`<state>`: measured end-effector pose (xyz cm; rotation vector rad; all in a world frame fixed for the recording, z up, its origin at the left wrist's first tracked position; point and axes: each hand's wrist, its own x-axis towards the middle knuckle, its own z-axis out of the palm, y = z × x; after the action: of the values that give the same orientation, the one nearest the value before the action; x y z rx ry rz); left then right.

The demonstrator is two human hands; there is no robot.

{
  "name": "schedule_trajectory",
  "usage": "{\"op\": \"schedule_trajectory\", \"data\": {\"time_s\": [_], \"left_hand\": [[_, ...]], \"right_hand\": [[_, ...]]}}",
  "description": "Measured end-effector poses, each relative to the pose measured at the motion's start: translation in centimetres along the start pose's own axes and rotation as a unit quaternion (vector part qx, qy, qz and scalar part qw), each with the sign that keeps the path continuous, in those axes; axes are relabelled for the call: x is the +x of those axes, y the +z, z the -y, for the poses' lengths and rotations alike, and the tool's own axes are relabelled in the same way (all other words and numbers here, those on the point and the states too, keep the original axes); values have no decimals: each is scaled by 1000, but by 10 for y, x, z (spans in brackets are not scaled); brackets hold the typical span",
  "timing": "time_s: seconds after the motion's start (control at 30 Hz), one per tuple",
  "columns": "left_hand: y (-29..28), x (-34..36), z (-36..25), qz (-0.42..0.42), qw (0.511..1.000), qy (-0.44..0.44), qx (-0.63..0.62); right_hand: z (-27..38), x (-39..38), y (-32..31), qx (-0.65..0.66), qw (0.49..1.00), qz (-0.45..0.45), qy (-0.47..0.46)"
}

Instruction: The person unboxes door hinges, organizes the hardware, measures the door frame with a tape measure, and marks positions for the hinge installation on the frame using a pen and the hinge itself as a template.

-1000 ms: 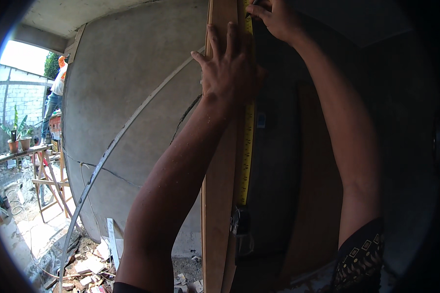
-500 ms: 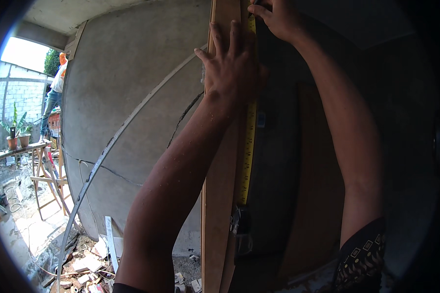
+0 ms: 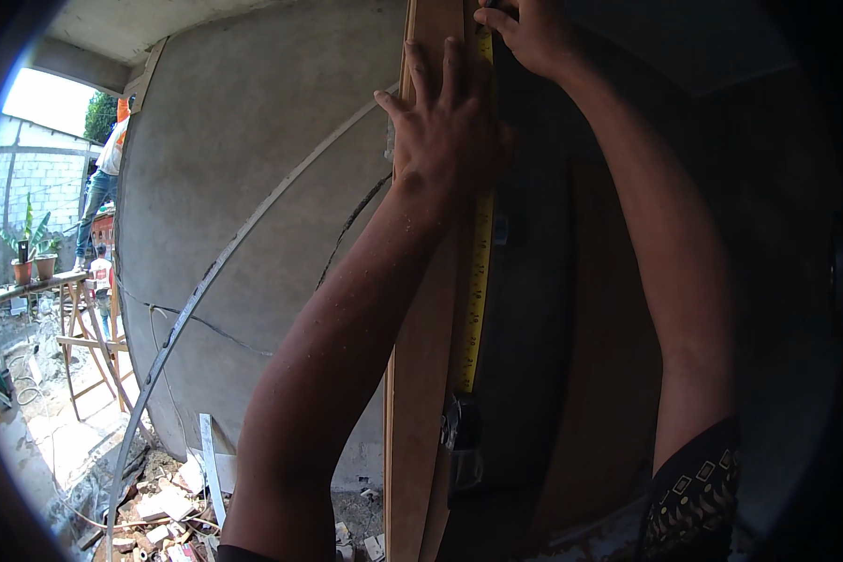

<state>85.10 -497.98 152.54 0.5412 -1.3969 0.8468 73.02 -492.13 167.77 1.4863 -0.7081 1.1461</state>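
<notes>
A tall wooden door frame post (image 3: pixel 417 421) stands upright in front of me. My left hand (image 3: pixel 450 122) lies against its upper part, fingers spread; the side of the hand toward the tape is partly hidden. A yellow tape measure blade (image 3: pixel 478 300) runs vertically along the post's right side and passes behind that hand. Its dark case (image 3: pixel 461 436) hangs at the lower end. Near the blade's top, at the upper edge of view, my right hand (image 3: pixel 529 33) is closed in a pinch around a small dark thing, too cut off to name.
A grey plastered wall (image 3: pixel 272 122) fills the left, with a long curved-looking metal strip (image 3: pixel 220 267) leaning across it. Rubble (image 3: pixel 164 506) covers the ground below. Outside, a person (image 3: pixel 103 178) stands on wooden scaffolding (image 3: pixel 80 342) near potted plants (image 3: pixel 33 267). A brown panel (image 3: pixel 590 356) stands at right.
My hands and the tape stay almost in place. Outside, the person on the scaffolding has shifted slightly, and a second person shows more clearly below.
</notes>
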Motion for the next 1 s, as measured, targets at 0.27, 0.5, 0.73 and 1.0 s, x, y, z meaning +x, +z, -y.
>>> {"op": "schedule_trajectory", "data": {"time_s": [0.27,0.5,0.73,1.0], "left_hand": [[0,1,-1,-2,1000,-2,9],[-2,0,0,7,1000,-2,11],[-3,0,0,7,1000,-2,6],[-4,2,-1,9,1000,-4,11]], "right_hand": [[9,-2,-5,19,1000,9,8],[15,-4,-3,-42,999,-2,12],[1,1,4,-60,998,-4,4],[7,0,5,-71,997,-33,-20]]}}
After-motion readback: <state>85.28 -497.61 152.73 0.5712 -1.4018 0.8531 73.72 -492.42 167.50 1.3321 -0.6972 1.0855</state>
